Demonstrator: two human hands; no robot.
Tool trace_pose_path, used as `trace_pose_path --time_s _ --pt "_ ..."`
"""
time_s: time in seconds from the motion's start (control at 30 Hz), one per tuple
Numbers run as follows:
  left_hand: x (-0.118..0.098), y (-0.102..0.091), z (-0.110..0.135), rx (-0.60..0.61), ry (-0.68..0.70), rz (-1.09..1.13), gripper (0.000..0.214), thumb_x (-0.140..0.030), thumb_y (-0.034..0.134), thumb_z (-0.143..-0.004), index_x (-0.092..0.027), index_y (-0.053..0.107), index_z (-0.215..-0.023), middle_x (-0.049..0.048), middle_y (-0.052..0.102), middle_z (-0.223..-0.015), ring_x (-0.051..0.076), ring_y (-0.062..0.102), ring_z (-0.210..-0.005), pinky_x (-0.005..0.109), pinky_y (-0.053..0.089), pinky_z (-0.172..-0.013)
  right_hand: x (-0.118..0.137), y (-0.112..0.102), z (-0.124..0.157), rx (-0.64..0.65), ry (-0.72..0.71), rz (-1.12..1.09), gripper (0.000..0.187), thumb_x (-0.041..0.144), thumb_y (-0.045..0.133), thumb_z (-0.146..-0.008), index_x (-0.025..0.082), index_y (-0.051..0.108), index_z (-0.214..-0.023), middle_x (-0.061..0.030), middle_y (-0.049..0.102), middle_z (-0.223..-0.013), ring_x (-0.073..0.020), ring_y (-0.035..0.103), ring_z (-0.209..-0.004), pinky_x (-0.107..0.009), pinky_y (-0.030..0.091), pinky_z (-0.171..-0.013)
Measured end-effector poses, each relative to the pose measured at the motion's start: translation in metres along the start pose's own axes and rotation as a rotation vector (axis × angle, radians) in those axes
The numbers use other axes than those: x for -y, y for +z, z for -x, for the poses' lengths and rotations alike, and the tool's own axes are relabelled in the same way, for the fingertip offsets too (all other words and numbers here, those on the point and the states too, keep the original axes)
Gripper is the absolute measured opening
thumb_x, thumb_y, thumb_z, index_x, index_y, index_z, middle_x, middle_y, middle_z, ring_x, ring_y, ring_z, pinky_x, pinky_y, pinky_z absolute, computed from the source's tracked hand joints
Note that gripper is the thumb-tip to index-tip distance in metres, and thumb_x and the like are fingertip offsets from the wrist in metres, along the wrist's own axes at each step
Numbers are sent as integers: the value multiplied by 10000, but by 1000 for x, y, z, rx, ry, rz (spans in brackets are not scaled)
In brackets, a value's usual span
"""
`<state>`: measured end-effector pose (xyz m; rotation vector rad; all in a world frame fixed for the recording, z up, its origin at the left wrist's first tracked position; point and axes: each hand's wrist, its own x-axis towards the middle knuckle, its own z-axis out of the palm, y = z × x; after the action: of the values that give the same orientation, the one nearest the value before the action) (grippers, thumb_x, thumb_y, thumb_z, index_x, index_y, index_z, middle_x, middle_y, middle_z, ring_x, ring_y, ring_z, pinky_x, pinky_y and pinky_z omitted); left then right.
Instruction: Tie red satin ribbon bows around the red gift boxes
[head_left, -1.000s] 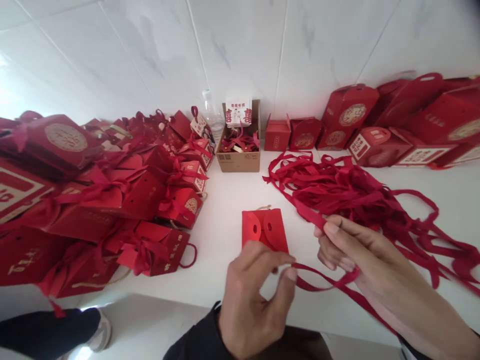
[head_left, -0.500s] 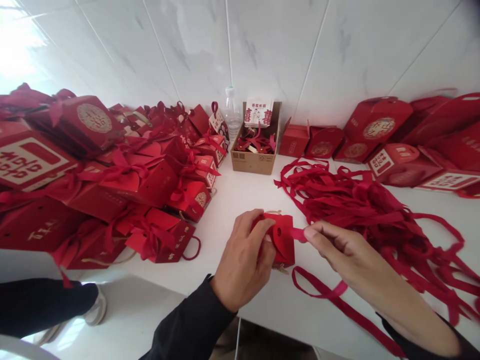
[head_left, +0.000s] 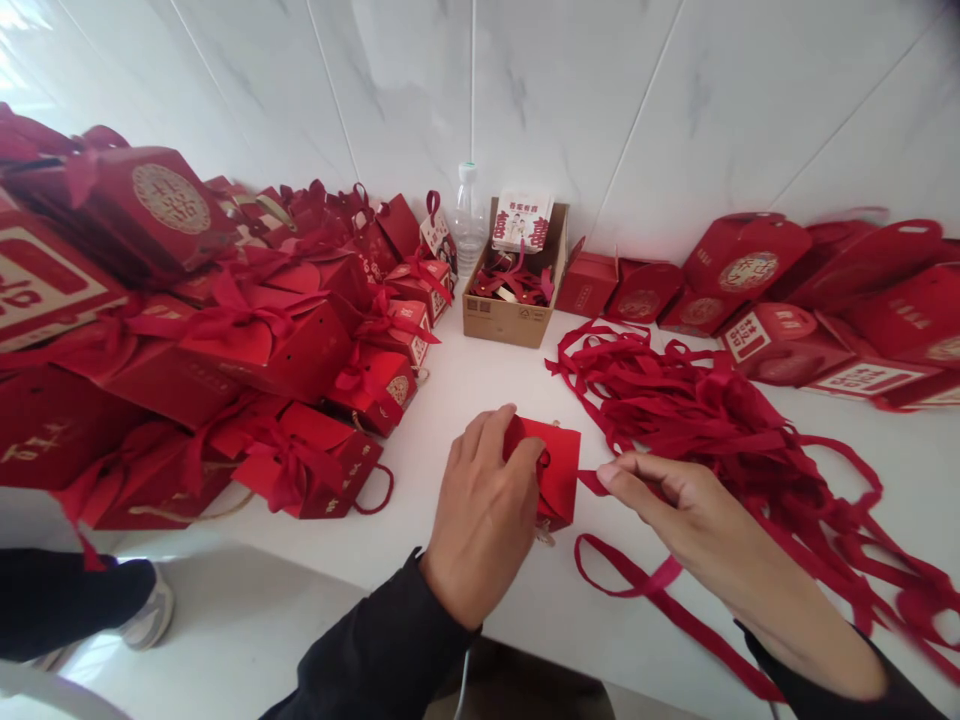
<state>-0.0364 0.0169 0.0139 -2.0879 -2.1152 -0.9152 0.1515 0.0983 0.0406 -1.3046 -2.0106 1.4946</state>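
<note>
A small red gift box (head_left: 559,470) stands on the white table (head_left: 465,400) in front of me. My left hand (head_left: 484,510) is closed around its left side and top flaps. My right hand (head_left: 675,505) pinches one end of a red ribbon (head_left: 645,590) right at the box's right edge. The rest of that ribbon loops down over the table toward its near edge.
A heap of loose red ribbons (head_left: 712,420) lies to the right. Tied red boxes (head_left: 300,350) pile up on the left, larger red boxes (head_left: 757,280) line the back right. A cardboard box (head_left: 514,295) and a plastic bottle (head_left: 469,220) stand by the tiled wall. A person's shoe (head_left: 142,610) shows at lower left.
My left hand let go of the ribbon and took hold of the small red box. My right hand carried the ribbon's end to the box's right side.
</note>
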Motion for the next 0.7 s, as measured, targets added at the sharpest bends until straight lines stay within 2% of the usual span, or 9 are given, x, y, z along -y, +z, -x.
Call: trace_pose_path --time_s 0.07,0.17,0.3,0.4,0.57,0.7 --pt "-1 -3 -1 -3 -8 -55 197 -81 530 -971 -163 687 -1059 191 607 -1377 371 562 -1276 540 545 -986 2 -1 0 -16 -21 14 374 540 622 -967 226 680 -772 6 542 -726 -180 459 -694 -290 385 -625" --pt "-2 -6 -2 6 2 -70 193 -132 520 -994 -172 697 -1062 194 582 -1422 389 528 -1320 569 520 -1007 3 -1 -1 -57 -19 35 382 542 654 -938 220 651 -732 27 479 -652 -159 408 -612 -283 348 -558" --pt "-2 -5 -1 15 38 64 314 -98 506 -984 -209 664 -1232 170 549 -1437 362 478 -1373 592 464 -1096 3 -2 -3 -81 -20 53 391 538 620 -952 216 640 -731 37 447 -626 -146 378 -571 -278 335 -522" --pt "-3 -3 0 7 30 146 327 -81 511 -976 -207 662 -1237 161 547 -1424 351 459 -1389 584 456 -1124 5 -2 -4 -86 -24 84 367 497 611 -955 216 655 -724 42 454 -596 -137 377 -538 -277 329 -510" --pt "-6 -1 0 7 18 207 239 -136 519 -1000 -183 669 -1179 156 573 -1395 353 462 -1383 599 455 -1137 9 -3 -6 -64 -60 115 324 439 588 -960 225 687 -738 2 643 -717 -193 575 -693 -298 456 -640" --pt "-7 2 1 29 16 243 255 -128 505 -1000 -169 678 -1183 160 581 -1392 362 448 -1398 605 434 -1157 12 -1 -8 -45 -64 118 329 443 576 -971 226 688 -751 -1 679 -754 -209 619 -741 -309 484 -683"
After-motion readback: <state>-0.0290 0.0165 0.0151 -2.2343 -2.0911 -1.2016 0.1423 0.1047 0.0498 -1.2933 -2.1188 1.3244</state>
